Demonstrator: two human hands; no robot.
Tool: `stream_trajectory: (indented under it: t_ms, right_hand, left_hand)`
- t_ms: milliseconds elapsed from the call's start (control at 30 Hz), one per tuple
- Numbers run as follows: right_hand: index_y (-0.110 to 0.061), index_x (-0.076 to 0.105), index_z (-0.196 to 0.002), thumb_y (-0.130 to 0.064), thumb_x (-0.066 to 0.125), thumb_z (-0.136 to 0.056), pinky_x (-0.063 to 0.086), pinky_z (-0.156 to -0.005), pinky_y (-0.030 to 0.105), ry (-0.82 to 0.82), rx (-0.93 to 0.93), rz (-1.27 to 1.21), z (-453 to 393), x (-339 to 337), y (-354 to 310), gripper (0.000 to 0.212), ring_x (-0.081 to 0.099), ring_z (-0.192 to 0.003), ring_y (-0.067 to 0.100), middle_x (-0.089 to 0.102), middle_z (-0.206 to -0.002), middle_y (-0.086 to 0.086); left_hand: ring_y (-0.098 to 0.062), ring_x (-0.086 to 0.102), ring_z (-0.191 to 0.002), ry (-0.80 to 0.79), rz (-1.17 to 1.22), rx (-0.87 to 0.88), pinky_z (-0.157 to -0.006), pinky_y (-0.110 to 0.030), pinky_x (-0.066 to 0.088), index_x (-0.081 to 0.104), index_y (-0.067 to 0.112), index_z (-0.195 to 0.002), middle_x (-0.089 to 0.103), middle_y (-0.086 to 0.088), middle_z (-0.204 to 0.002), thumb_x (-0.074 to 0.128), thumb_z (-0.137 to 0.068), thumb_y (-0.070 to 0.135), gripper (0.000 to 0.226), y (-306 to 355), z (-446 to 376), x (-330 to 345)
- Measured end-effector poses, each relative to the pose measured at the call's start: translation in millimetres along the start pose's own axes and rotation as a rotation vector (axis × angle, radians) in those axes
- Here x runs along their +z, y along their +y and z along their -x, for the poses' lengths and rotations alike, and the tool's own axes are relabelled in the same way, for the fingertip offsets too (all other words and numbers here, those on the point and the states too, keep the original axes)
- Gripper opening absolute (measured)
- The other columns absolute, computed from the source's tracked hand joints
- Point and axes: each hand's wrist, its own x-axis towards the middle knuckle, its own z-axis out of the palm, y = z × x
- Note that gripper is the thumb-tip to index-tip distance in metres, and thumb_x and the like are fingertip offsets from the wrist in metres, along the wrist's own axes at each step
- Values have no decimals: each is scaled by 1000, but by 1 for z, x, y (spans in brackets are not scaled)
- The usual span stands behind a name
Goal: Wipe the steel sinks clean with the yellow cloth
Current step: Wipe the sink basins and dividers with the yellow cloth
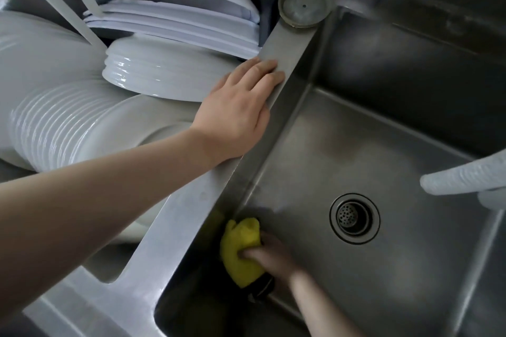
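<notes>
Lower centre, our right hand [269, 250] grips the crumpled yellow cloth [242, 249] against the steel sink's [369, 145] wall; our left hand [241, 107] rests flat on the divider, where we judge a slip could topple the stacked white plates [164, 74].

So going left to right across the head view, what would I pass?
Stacked white plates → left hand flat on the steel divider → yellow cloth, gripped by the right hand → sink drain → grey gloved finger.

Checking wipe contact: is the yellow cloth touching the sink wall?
Touching. The head view shows the right hand pressing the yellow cloth against the sink wall, with no gap visible between them.
</notes>
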Motion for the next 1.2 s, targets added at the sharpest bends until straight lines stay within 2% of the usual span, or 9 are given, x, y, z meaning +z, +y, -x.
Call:
stream_trajectory:
  t_ms: [100,200,367,567,733,833,933,1033,1200]
  right_hand:
    - [-20,70,-94,-12,79,-63,52,-62,15,36,-6,-364,4,-25,-9,33,69,-70,1,74,-87,-3]
    - [-10,68,-111,-15,71,-57,56,-76,31,79,-53,-580,3,-52,-18,55,72,-88,21,75,-100,8]
    - [-13,64,-122,-15,73,-65,53,-92,44,210,-185,-784,-3,-92,-40,58,69,-104,31,72,-114,10]
    - [-18,59,-129,-8,67,-87,52,-96,46,375,-264,-987,-30,-119,-70,44,67,-108,28,70,-120,7]
    - [-16,55,-136,-9,59,-93,55,-82,34,486,-295,-1139,-54,-138,-94,43,66,-109,23,65,-128,9]
    - [-14,56,-135,-10,59,-94,53,-93,42,505,-314,-1231,-62,-151,-114,41,64,-114,28,63,-130,13]
    - [-17,60,-131,-12,63,-90,49,-102,46,609,-393,-1198,-63,-160,-142,42,64,-114,27,65,-127,9]
    - [-26,62,-127,-26,74,-73,50,-101,45,753,-494,-984,-51,-168,-172,55,67,-110,19,69,-121,0]
    - [-20,60,-120,-19,74,-83,50,-99,36,1110,-796,-574,-24,-175,-210,39,64,-107,13,67,-116,-2]
  left_hand:
    - [-32,40,-137,-29,-146,61,-111,-43,33,49,13,-139,46,-8,-147,36,-90,27,52,0,-4,-7]
    - [-36,47,-128,-38,-293,160,-107,-46,37,54,8,-129,54,-13,-135,41,-89,29,47,1,-14,-9]
    - [-35,49,-120,2,-221,162,-103,-44,37,55,10,-127,54,-12,-129,45,-91,38,47,1,-39,-2]
    - [-31,49,-119,-22,-86,176,-101,-39,35,54,13,-131,54,-8,-132,45,-88,37,50,15,-72,8]
    - [-28,45,-128,1,-21,134,-108,-38,34,52,12,-133,54,-6,-134,46,-83,30,53,17,-77,14]
    - [-26,44,-131,2,22,83,-111,-35,33,49,10,-136,52,-7,-137,44,-79,27,60,18,-77,13]
    - [-24,45,-129,13,33,56,-110,-32,33,49,10,-138,52,-6,-139,47,-81,25,59,19,-77,11]
    - [-23,45,-128,6,34,54,-109,-31,33,49,10,-138,51,-5,-141,46,-83,26,57,20,-76,10]
    - [-24,47,-125,10,31,58,-106,-32,36,54,10,-133,53,-6,-140,43,-82,27,55,19,-77,12]
